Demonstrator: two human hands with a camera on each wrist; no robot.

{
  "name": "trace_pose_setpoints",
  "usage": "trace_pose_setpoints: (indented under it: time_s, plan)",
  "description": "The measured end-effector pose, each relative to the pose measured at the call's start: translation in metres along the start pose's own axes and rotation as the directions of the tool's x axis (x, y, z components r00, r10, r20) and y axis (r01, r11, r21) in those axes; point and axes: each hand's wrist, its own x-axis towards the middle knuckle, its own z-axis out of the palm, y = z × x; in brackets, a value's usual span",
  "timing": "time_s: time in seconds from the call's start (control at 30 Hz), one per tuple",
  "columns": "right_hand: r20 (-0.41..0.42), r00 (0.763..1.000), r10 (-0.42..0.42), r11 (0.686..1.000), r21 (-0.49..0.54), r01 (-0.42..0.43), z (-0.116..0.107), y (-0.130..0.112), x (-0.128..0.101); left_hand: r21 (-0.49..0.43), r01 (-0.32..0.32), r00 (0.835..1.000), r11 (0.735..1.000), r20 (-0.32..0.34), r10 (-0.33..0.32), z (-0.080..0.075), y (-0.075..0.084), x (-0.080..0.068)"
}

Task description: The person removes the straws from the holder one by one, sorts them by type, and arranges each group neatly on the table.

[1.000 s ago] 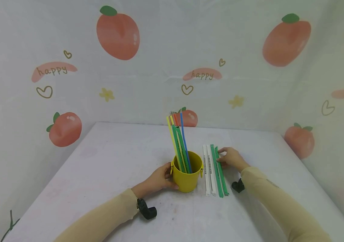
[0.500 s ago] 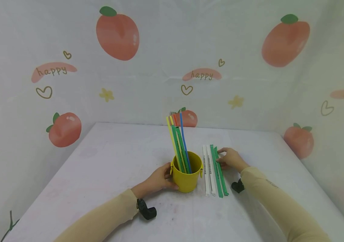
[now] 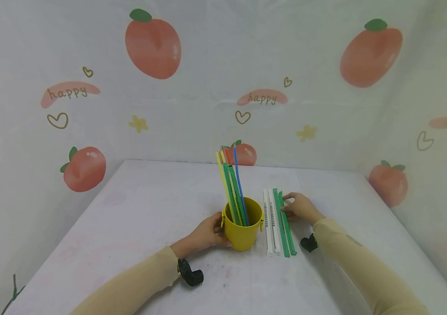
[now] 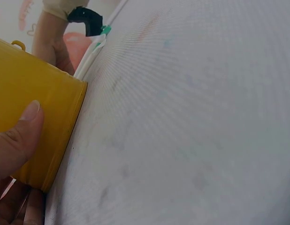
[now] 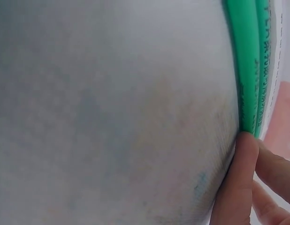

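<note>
My left hand (image 3: 204,234) holds the left side of a small yellow bucket (image 3: 242,238), its thumb (image 4: 26,131) across the wall and its fingers behind. Several straws (image 3: 232,192) in yellow, green, red and blue lean to the left inside the bucket. To its right, two white wrapped straws (image 3: 269,227) and two green ones lie side by side on the table. My right hand (image 3: 301,208) pinches the outermost green wrapped straw (image 3: 288,232) between thumb and fingers; in the right wrist view the fingertips (image 5: 247,140) sit right on this straw (image 5: 246,70).
A white cloth covers the table (image 3: 160,197). Behind it hangs a pale backdrop (image 3: 207,52) printed with peaches, hearts and "happy". Each wrist wears a black camera mount (image 3: 190,272). One bucket handle ring (image 3: 261,224) hangs near the white straws.
</note>
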Motion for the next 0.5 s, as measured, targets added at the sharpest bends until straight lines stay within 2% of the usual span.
trace_pose_setpoints:
  time_s: [0.2, 0.37, 0.5]
  plan:
    - [-0.02, 1.0, -0.01, 1.0, -0.003, 0.01, 0.0, 0.0, -0.002, 0.0, -0.004, 1.0, 1.0, 0.001, 0.004, 0.0, 0.0, 0.0]
    - [-0.043, 0.998, -0.051, 0.997, -0.057, 0.049, -0.006, -0.001, -0.003, 0.003, 0.003, 1.0, 1.0, -0.003, -0.003, 0.0, 0.0, 0.0]
    - [-0.043, 0.995, -0.095, 0.995, -0.002, 0.095, -0.012, -0.008, -0.009, 0.007, -0.004, 1.0, 1.0, 0.001, 0.004, -0.001, -0.001, 0.0]
